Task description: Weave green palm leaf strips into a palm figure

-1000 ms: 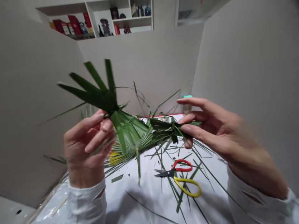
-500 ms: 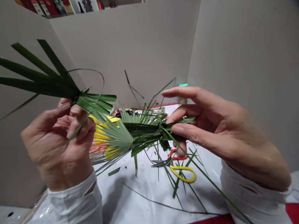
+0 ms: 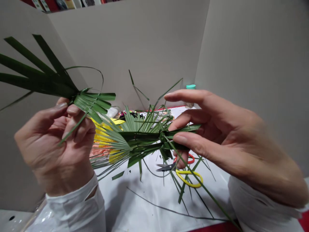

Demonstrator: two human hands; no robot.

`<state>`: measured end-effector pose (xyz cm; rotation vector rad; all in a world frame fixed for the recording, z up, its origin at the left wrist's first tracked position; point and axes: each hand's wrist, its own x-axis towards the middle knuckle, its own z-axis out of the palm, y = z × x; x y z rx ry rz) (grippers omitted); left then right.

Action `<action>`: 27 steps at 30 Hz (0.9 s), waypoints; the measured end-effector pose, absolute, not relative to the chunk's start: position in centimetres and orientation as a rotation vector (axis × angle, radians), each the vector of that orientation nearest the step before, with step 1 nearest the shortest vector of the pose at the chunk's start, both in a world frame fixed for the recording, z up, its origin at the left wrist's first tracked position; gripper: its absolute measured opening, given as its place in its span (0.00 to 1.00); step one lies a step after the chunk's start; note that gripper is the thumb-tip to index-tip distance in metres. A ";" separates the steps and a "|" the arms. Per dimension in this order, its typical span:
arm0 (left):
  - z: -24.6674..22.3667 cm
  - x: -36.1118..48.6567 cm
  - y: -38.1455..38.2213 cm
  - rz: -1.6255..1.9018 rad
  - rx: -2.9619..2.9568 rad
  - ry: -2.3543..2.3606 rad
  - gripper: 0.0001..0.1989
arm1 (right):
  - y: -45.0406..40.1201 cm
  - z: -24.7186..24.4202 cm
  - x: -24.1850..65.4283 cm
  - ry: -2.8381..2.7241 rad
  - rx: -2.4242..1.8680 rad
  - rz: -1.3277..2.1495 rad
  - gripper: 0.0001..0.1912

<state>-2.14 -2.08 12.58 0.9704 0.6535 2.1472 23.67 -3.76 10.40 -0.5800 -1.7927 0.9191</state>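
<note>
At the left, my left hand point(image 3: 60, 141) pinches the knotted middle of a green leaf bundle point(image 3: 53, 80). Its broad strips fan up to the left, and shorter cut ends point right. My right hand point(image 3: 217, 138) holds a second knotted leaf piece point(image 3: 145, 138) between thumb and fingers, with the index finger lifted. A long thin strip trails from this piece down to the right. The two pieces are apart. Below my right fingers, scissors point(image 3: 185, 174) with one red and one yellow handle lie on the white table, blades pointing left.
Fan-shaped palm leaves point(image 3: 120, 145) and yellow material point(image 3: 102, 132) lie behind the held pieces. Loose green strips point(image 3: 181, 193) are scattered on the white table point(image 3: 145, 196). A teal-capped container point(image 3: 190, 87) stands at the back. Grey walls surround the table, with a shelf point(image 3: 55, 6) at upper left.
My left hand and its leaf bundle have shifted slightly left and up. The piece in my right hand has moved slightly left. Both hands keep their hold.
</note>
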 end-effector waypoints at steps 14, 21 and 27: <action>12.2 -3.2 -1.8 2.093 0.948 0.484 0.08 | -3.6 10.5 23.7 -1.782 -0.621 0.930 0.21; 12.8 -2.7 -2.7 2.046 0.803 0.503 0.16 | -3.2 10.0 23.3 -1.868 -0.655 0.873 0.21; 13.9 -2.6 -4.1 1.985 0.732 0.537 0.23 | 0.7 7.0 19.2 -2.082 -0.730 1.045 0.23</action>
